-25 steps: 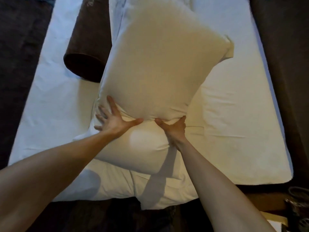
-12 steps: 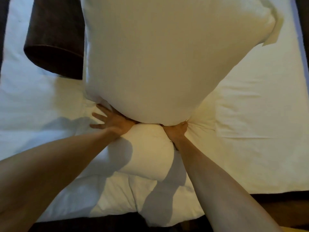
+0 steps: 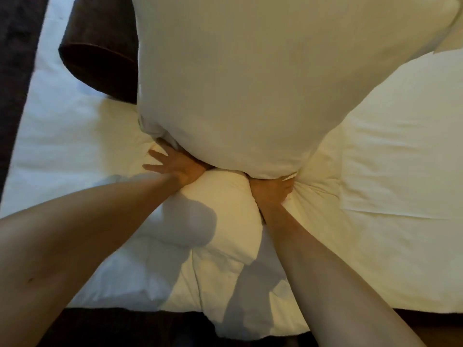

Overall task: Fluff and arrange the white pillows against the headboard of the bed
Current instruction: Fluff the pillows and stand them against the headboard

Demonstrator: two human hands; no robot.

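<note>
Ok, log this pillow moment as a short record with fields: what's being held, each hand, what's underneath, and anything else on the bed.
held item: large white pillow, raised above the bed, its pinched lower end at the hands
left hand: pressed under the pillow's lower left edge, fingers spread
right hand: closed on bunched fabric at the pillow's lower end
underneath: second white pillow lying on the white bedding
also on bed: dark brown bolster, upper left, partly hidden behind the raised pillow
headboard: not in view
</note>
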